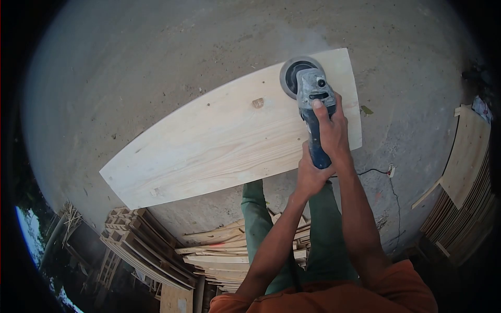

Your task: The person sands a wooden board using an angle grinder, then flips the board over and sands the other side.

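Note:
A pale wooden board with a curved far edge (pixel 209 135) lies in front of my legs. On its right part rests a blue and grey angle grinder (pixel 311 94), its round disc touching the wood near the far edge. My left hand (pixel 312 175) is wrapped round the rear end of the grinder's body. Farther forward, my right hand (pixel 332 125) grips the body behind the grey head, thumb on top. Knots and a small dark patch mark the board's surface.
Stacked pallets (pixel 141 245) stand at the lower left. Wooden strips (pixel 224 255) lie around my legs. A stack of boards (pixel 464 172) is at the right. A black cable runs from the grinder to a connector (pixel 391 170) on the concrete floor (pixel 172 68).

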